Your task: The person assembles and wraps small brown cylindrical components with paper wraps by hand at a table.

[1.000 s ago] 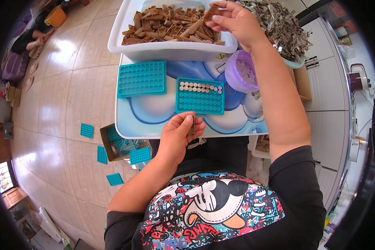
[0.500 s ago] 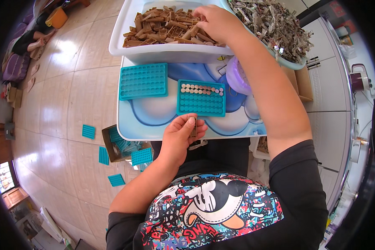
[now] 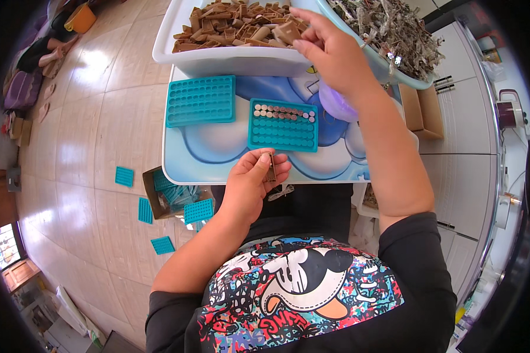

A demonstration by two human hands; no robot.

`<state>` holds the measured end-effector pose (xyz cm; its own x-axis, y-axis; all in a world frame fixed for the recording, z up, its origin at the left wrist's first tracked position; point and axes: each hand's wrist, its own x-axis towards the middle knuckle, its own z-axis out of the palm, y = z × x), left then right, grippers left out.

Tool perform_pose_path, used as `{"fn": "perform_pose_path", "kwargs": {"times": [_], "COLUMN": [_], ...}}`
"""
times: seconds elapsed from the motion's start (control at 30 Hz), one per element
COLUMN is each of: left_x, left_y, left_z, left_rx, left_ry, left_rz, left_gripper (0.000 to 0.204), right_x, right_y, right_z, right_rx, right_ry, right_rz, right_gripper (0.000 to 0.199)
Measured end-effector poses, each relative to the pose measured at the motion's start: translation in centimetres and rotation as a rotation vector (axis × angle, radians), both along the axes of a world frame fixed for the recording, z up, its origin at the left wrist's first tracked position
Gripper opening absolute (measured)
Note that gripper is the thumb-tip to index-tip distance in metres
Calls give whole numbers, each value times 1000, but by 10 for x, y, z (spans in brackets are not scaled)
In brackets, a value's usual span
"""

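Filling the teal tray point(image 3: 282, 125): left hand point(image 3: 250, 185), just below it, pinches 1 brown stick point(image 3: 271, 166); right hand point(image 3: 330, 50), above it, closes on brown pieces point(image 3: 235, 26). Next, seat the stick upright in an empty hole.

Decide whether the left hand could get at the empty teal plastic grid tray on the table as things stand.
Probably yes: the empty teal plastic grid tray lies uncovered, but the left hand already pinches a small brown piece.

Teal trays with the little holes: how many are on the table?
2: an empty teal tray on the table's left, and a second tray beside it, its top row filled. More lie on the floor.
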<state>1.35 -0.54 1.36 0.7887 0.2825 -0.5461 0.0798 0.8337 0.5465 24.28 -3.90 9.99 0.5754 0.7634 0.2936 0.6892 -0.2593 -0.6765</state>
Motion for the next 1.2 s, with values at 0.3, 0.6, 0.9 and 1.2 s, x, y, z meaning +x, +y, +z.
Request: {"fn": "perform_pose_path", "kwargs": {"times": [0.3,0.6,0.9,1.2], "left_x": [2,3,-1,-1], "left_y": [-6,-6,-4,-4], "left_z": [1,1,3,20], "left_rx": [-21,-30,-30,39], "left_ry": [3,-3,-38,-119], "left_rz": [-3,9,21,0], "left_gripper": [21,21,21,23], "right_x": [18,53,6,-104], "right_y": [7,31,-1,-87], "right_z": [-4,-7,9,-38], "right_rx": [221,349,454,182], "right_ry": [509,1216,868,1109], "right_rz": [-38,-30,155,167], "right_gripper": [36,22,36,43]}}
